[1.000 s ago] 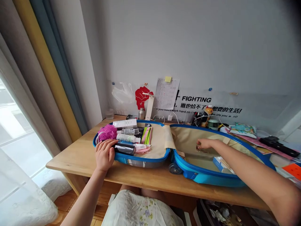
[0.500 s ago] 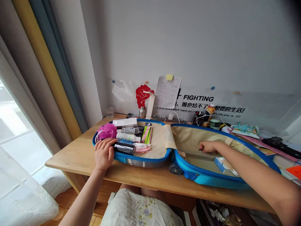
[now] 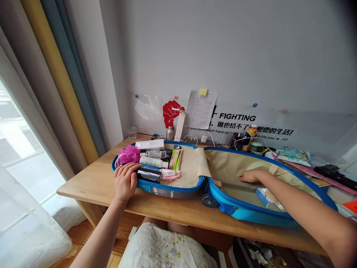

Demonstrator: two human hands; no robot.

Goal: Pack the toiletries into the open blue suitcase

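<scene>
A blue suitcase (image 3: 170, 190) lies opened flat on a wooden desk. My left hand (image 3: 126, 182) rests over the left half's near rim, fingers stretched out beside a black bottle (image 3: 149, 175). Around it lie a purple bath puff (image 3: 128, 155), a white bottle (image 3: 153, 162), a white box (image 3: 150, 144), green-and-pink packets (image 3: 175, 159) and a white tube (image 3: 170, 172). Deep in the right half, my right hand (image 3: 250, 176) is closed with its fingertips at the beige lining (image 3: 227, 163). What it pinches, if anything, is hidden. Nearer me sits a blue-and-white box (image 3: 263, 198) with cotton swabs (image 3: 275, 199).
Behind the suitcase stand a small metal bottle (image 3: 169, 133), a white charger (image 3: 204, 139) with cables, an orange-labelled bottle (image 3: 250, 137) and a green jar (image 3: 256, 148). A colourful packet (image 3: 294, 155) lies at right. Curtains (image 3: 36, 74) hang on the left.
The whole view has shifted slightly, so everything sits a little further right. My right hand's fingers now point down more toward the lining. My left hand stays on the rim.
</scene>
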